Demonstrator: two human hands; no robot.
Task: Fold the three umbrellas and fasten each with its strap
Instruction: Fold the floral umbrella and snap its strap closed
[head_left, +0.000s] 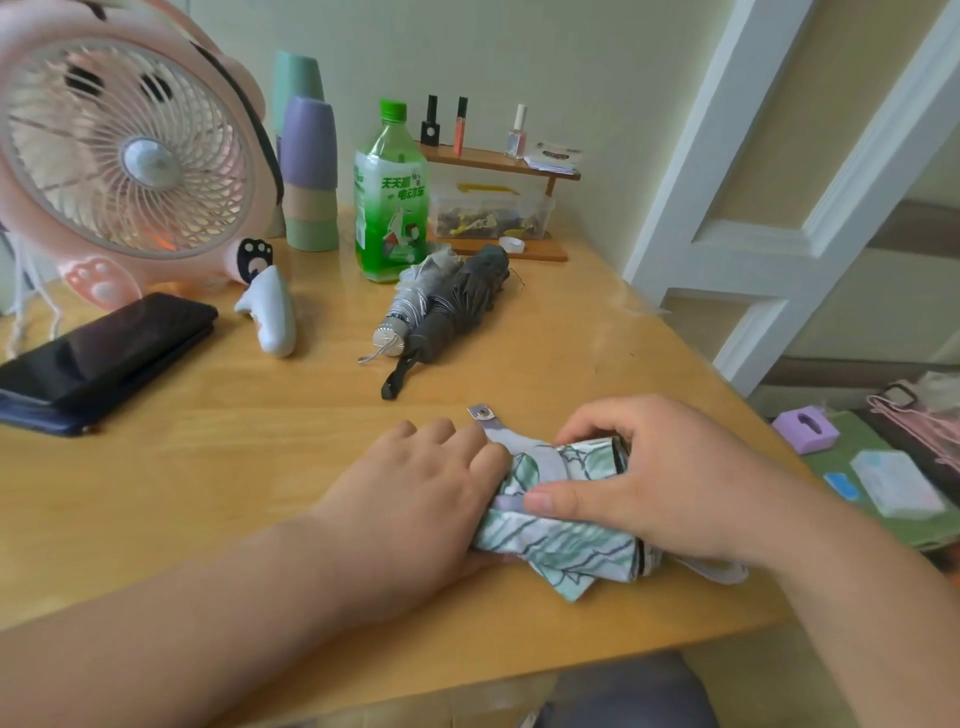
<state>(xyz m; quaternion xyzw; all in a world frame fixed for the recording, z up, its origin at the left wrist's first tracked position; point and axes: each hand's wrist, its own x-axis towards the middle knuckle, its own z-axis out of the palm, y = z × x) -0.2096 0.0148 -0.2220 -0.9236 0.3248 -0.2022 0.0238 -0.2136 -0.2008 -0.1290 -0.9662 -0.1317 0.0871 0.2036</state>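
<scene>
Leaf umbrella (561, 545) lies bundled near the front right edge of the tabletop (234, 493). Left grip (415, 483) is curled over its left end. Right grip (649, 483) is wrapped round the middle, thumb pinning the fabric. Its strap (483, 414) pokes out unfastened toward the back. Grey umbrella (462, 301) and silver umbrella (415, 299) lie side by side mid-tabletop, just in front of the bottle (387, 208).

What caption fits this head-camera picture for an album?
Left hand and right hand hold a leaf-print umbrella, strap unfastened; silver umbrella and dark umbrella lie behind.
</scene>
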